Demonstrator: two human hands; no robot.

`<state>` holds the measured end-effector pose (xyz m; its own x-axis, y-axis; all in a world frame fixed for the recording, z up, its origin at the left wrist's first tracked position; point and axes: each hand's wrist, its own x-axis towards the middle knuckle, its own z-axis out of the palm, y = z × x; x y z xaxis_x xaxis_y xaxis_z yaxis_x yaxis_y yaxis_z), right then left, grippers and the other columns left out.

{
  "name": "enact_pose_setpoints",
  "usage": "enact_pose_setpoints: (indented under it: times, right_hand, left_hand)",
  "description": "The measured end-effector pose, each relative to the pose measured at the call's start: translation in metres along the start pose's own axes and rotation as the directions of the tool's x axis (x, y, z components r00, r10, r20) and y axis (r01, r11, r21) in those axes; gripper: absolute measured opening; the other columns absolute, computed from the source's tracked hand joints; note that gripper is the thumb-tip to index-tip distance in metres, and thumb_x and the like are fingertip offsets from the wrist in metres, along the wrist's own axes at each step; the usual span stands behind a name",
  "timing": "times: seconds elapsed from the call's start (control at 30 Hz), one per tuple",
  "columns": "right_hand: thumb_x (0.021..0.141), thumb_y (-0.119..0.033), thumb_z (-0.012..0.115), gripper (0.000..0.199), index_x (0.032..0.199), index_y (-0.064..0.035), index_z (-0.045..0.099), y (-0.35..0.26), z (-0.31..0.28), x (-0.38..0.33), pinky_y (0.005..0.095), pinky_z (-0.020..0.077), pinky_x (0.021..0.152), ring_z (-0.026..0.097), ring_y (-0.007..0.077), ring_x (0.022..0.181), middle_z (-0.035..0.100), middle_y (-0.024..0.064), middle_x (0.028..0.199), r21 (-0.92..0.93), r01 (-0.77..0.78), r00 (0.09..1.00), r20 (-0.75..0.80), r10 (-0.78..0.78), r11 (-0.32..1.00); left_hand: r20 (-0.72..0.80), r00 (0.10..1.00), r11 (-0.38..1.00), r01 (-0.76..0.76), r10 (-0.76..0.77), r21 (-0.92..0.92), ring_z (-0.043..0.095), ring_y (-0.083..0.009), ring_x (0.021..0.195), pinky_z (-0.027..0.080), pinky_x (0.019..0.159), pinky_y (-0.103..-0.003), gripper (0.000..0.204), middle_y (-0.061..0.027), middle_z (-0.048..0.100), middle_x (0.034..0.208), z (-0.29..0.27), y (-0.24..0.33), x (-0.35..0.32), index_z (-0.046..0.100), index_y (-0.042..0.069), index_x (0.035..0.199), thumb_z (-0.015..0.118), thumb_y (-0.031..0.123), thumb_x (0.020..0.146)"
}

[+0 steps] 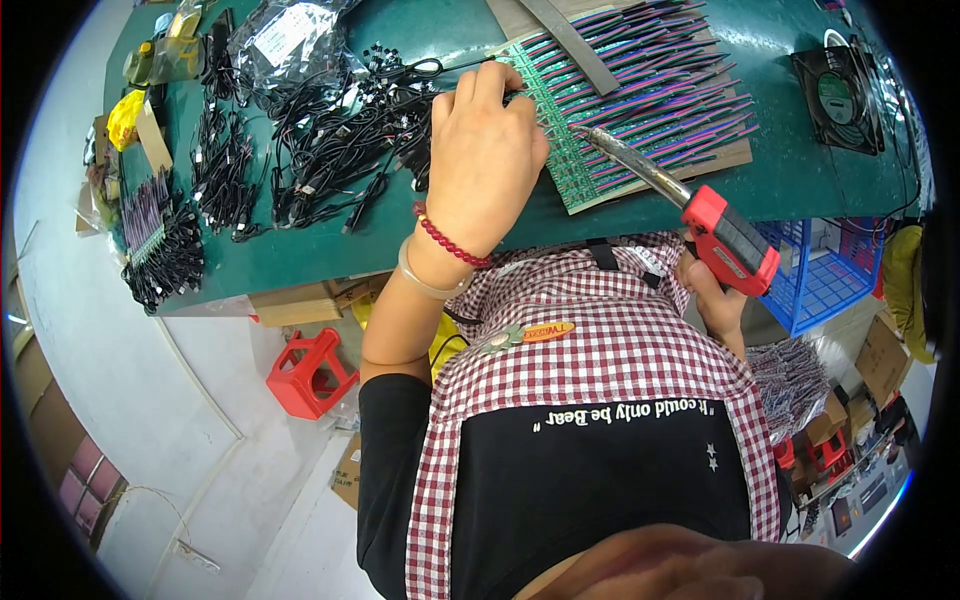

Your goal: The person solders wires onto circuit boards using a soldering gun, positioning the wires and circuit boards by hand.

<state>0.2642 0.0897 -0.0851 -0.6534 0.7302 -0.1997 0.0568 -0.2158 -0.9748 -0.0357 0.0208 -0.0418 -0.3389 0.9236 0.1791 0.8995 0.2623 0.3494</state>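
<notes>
Green bench [300, 250] | left hand [480, 160] knuckles-up on wires [330, 150] | right hand [715, 300] grips soldering iron [700, 215]

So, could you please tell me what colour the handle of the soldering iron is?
The soldering iron has a red handle, held in the right hand; the head view shows it.

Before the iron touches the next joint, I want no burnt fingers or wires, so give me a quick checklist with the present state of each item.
1. Soldering iron gripped at its red handle by the right hand: ok.
2. Iron tip on the row of green circuit strips, not on skin: ok, the tip sits right of the fingers.
3. Left hand steadying the strips: ok, fingers press their left end.
4. Gap between left fingers and hot tip: not ok, very close.
5. Loose black cables away from the tip: ok, they lie left of the hand.
6. Solder wire in hand: cannot tell.
</notes>
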Motion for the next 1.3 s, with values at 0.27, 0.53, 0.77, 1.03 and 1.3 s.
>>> enact_pose_setpoints:
  times: [0.27,0.53,0.77,1.03,1.3]
  right_hand:
    - [0.083,-0.01,0.061,0.035,0.114,0.0051,0.051,-0.011,0.0,0.009,0.026,0.04,0.056,0.049,0.0116,0.06,0.053,0.0047,0.071,-0.008,0.052,0.998,-0.036,-0.052,0.999]
    - [0.088,-0.021,0.056,0.038,0.112,0.0053,0.045,-0.072,-0.05,0.038,0.0253,0.0332,0.043,0.037,0.0103,0.044,0.044,0.0047,0.057,0.219,0.313,0.928,-0.278,-0.249,0.924]
    - [0.094,-0.027,0.048,0.036,0.116,0.0024,0.047,-0.125,-0.134,0.039,0.0249,0.038,0.048,0.042,0.0091,0.049,0.047,0.0044,0.063,-0.041,0.572,0.69,-0.515,-0.508,0.819]
    - [0.085,-0.022,0.064,0.026,0.097,-0.0004,0.059,-0.108,-0.19,0.096,0.0244,0.0379,0.04,0.043,0.0091,0.042,0.049,0.0018,0.058,-0.15,0.173,0.633,-0.74,-0.226,0.973]
    - [0.08,-0.016,0.071,0.017,0.084,-0.0046,0.059,-0.095,-0.195,0.107,0.022,0.0337,0.041,0.041,0.0071,0.044,0.047,-0.0009,0.059,-0.152,0.184,0.592,-0.771,-0.233,0.971]
  left_hand:
    - [0.0,1.0,1.0,0.001,-0.001,0.0,0.053,-0.024,0.094,0.039,0.076,-0.037,0.006,-0.0073,0.056,0.099,0.0,0.003,0.005,0.063,0.001,0.073,0.062,0.007,0.071]
    - [0.017,1.0,1.0,-0.01,0.01,-0.006,0.054,-0.0298,0.095,0.04,0.077,-0.04,0.006,-0.0115,0.057,0.099,-0.001,0.006,0.007,0.058,0.001,0.072,0.062,0.006,0.071]
    - [0.064,0.998,1.0,0.006,-0.007,0.018,0.051,-0.0288,0.099,0.039,0.082,-0.04,0.006,-0.0121,0.054,0.102,-0.01,0.015,0.004,0.057,-0.001,0.074,0.059,0.004,0.072]
    - [0.056,0.998,0.999,0.012,-0.014,0.039,0.051,-0.0282,0.099,0.037,0.084,-0.041,0.007,-0.0115,0.053,0.103,-0.012,0.014,-0.002,0.056,0.0,0.075,0.06,0.005,0.072]
    - [-0.133,0.99,0.996,0.044,-0.054,-0.078,0.051,-0.0284,0.104,0.036,0.09,-0.041,0.021,-0.0102,0.054,0.109,-0.025,0.006,-0.021,0.06,0.007,0.093,0.062,0.006,0.072]
